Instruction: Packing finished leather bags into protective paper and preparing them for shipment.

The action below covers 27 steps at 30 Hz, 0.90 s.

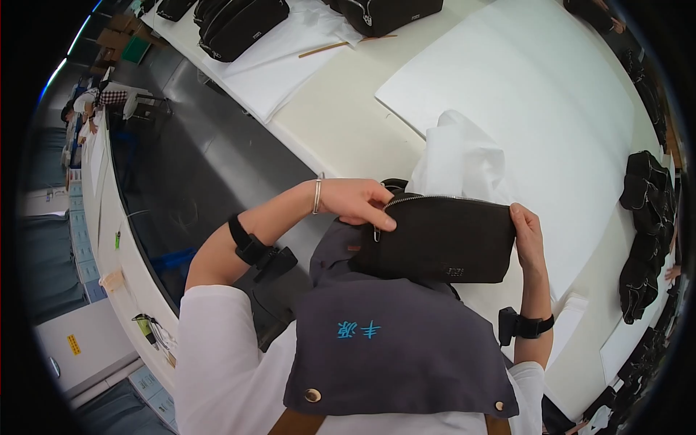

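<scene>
A black fabric zippered bag [440, 239] is held up just in front of my apron [402, 348], over the table's near edge. My left hand [364, 202] grips its left upper corner, thumb on the front face, close to the metal zip pull. Around the opposite upper corner, the fingers of my right hand [526, 231] are closed. A metal zip runs along the bag's top edge. White tissue-like sheeting [462, 157] rises behind that edge; whether it comes out of the bag or lies behind it, I cannot tell.
Large white sheets [522, 98] cover much of the white table [337, 119]. Black bags [244, 24] stand at the far end beside a thin wooden stick [323, 49]. More black bags [647, 234] lie along the right. Another person [89, 103] sits at a table on the left.
</scene>
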Each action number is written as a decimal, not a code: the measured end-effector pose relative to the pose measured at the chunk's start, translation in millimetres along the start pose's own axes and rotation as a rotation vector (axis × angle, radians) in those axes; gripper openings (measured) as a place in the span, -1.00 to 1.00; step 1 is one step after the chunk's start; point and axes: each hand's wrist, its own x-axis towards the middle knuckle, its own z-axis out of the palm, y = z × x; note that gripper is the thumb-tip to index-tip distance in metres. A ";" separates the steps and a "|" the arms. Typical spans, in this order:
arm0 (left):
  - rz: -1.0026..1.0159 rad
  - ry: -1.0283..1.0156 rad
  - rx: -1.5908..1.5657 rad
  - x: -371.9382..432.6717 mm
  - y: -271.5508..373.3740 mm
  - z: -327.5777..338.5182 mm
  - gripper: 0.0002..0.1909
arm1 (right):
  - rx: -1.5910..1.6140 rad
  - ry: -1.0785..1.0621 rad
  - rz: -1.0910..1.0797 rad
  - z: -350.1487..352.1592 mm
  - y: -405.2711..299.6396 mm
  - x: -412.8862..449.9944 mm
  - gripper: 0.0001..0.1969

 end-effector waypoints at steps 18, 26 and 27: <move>0.098 -0.028 -0.345 6.9 21.2 -15.7 -0.84 | 0.293 0.209 0.239 5.9 -15.9 42.9 -0.64; 0.082 -0.165 -0.314 16.9 41.6 1.8 -0.80 | 0.343 0.143 0.294 -6.3 -6.4 46.8 -0.63; 0.074 -0.273 -0.273 18.9 41.8 5.7 -0.81 | 0.334 0.135 0.287 -7.9 -4.5 46.4 -0.63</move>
